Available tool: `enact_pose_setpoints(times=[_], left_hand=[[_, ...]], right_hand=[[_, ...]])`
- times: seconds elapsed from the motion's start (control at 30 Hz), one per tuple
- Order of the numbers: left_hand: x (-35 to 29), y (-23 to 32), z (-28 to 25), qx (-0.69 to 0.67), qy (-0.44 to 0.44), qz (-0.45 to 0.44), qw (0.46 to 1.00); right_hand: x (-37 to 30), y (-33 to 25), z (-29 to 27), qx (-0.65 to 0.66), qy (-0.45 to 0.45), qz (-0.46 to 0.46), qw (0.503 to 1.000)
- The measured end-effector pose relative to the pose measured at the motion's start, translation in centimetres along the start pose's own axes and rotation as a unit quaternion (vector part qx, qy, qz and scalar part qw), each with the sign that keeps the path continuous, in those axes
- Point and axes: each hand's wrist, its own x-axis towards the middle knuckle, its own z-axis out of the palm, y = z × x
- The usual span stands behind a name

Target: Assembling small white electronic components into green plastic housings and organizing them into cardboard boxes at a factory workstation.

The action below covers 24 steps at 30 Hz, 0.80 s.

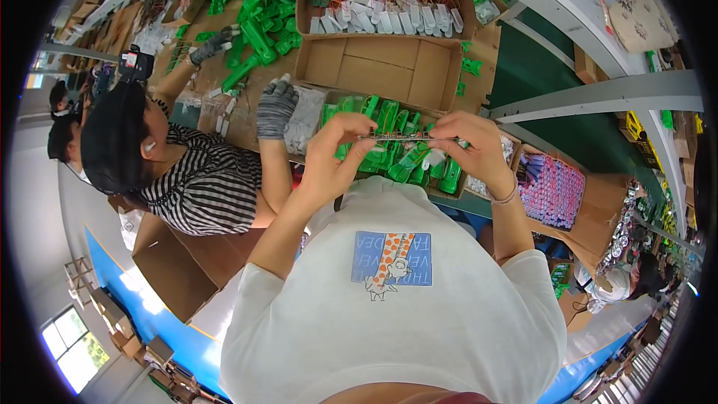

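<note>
Between my two hands is a thin flat strip with small parts along it (396,137), possibly a circuit board, seen nearly edge-on. My left hand (334,153) pinches its left end between thumb and fingers. At its right end my right hand (477,148) has a similar pinch. The strip is held level above a box of glossy green plastic housings (387,121), which my hands partly cover.
Farther back stand a bare-bottomed cardboard box (378,67) and a box of white pieces with wired green boards (385,19). Green housings (258,19) lie heaped behind a gloved co-worker (202,179) at left. Purple-pink parts (552,191) fill a box at right, below a metal beam (598,97).
</note>
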Motion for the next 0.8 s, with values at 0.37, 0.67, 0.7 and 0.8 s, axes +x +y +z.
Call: enact_pose_setpoints(times=[0.37, 0.67, 0.7, 0.8], left_hand=[[2.6, 0.7, -1.0, 0.08, -0.198, -0.098, 0.972], [3.1, -1.3, 0.5, 0.177, -0.132, 0.062, 0.973], [3.0, -1.6, 0.6, 0.17, -0.121, 0.06, 0.976], [3.2, -2.1, 0.4, 0.18, -0.131, 0.076, 0.972]], right_hand=[[1.9, 0.7, 1.4, -0.063, 0.032, -0.007, 0.997], [1.7, 1.8, 0.8, 0.135, 0.04, 0.137, 0.981], [1.4, 2.2, 0.9, 0.198, 0.071, 0.146, 0.967], [1.1, 2.7, 0.4, 0.215, 0.07, 0.162, 0.96]])
